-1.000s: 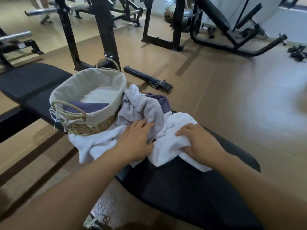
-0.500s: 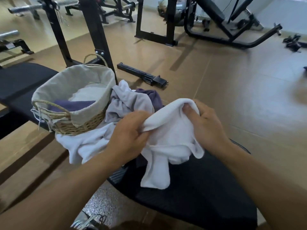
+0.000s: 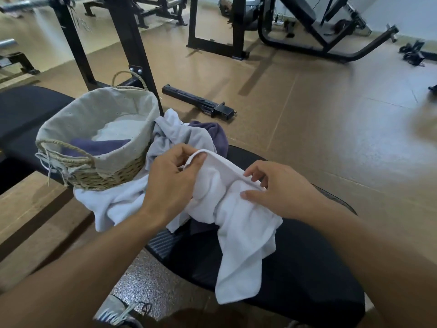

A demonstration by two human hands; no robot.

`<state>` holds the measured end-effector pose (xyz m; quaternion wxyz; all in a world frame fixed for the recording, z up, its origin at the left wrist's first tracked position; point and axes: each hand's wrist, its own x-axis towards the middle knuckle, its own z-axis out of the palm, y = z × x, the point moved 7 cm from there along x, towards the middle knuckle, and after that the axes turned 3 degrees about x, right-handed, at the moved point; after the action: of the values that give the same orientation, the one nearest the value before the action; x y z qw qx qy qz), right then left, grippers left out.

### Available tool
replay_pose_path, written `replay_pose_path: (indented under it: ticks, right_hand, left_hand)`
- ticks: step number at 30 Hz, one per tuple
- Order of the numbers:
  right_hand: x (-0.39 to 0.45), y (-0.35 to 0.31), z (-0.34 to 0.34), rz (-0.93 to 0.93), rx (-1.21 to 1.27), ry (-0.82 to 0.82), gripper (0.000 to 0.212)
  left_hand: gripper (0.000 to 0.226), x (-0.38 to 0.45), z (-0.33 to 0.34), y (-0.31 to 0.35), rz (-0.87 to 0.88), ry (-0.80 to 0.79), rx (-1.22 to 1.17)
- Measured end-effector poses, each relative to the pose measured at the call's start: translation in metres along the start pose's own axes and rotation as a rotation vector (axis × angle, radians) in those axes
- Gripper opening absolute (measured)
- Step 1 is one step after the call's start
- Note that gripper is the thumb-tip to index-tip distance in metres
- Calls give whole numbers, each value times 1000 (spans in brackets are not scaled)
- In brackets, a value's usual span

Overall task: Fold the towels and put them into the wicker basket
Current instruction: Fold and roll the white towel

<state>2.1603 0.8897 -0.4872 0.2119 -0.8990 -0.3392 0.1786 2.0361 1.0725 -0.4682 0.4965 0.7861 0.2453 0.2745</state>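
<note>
One wicker basket (image 3: 99, 147), two hands, about six towels.

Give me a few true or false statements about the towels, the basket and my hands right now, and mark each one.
1. Both hands hold the white towel. True: left hand and right hand pinch its top edge.
2. The basket is empty. False: a purple and a white towel lie in it.
3. The basket sits on the floor. False: it stands on the black bench.
4. Unfolded towels lie heaped beside the basket. True: the pile touches it.
</note>
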Motion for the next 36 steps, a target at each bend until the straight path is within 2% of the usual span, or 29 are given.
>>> replay_pose_path:
  ticks: [4,6,9,10,12,15,17,19,21,24,26,28,31,34,36]
  right_hand:
    - [6,11,-13,66,-20,113,4]
    - [9,15,-18,55,17,180,5]
    - [5,14,-38,-21,229,451,13]
    - [3,13,-46,-42,301,526,18]
    - [3,13,-53,-68,336,557,25]
    - [2,17,-52,-31,221,397,19]
    - [-6,12,-48,-97,201,207,12]
    - [-17,9,-41,-111,165,-8,11]
    - [-23,15,-36,-23,68,-143,20]
    - [-27,31,-30,175,-121,-223,41]
    - [-30,34,-17,229,-151,-313,49]
    - [-29,29,-8,185,-120,-325,40]
    - [-25,12,-14,82,90,-172,19]
    - [-26,-5,-22,5,536,-36,10]
    - [-26,-13,-20,-12,788,-58,19]
  left_hand:
    - [18,2,-9,7,33,84,-14]
    - [13,1,-11,11,75,96,10]
    - [9,-2,-8,15,127,75,49]
    - [8,-3,-5,15,131,41,55]
    - [12,-5,3,12,127,-59,73]
    - [26,-9,15,9,158,-174,124]
    - [36,-12,21,8,171,-232,152]
    - [33,-15,27,8,177,-287,172]
    - [30,-17,31,8,189,-319,186]
    - [27,-19,35,7,180,-310,194]
    - [25,-19,36,4,166,-305,192]
    - [27,-21,39,4,171,-340,192]
    - [26,-24,44,6,172,-395,193]
    - [23,-27,45,8,157,-401,172]
    - [29,-26,43,7,142,-386,137]
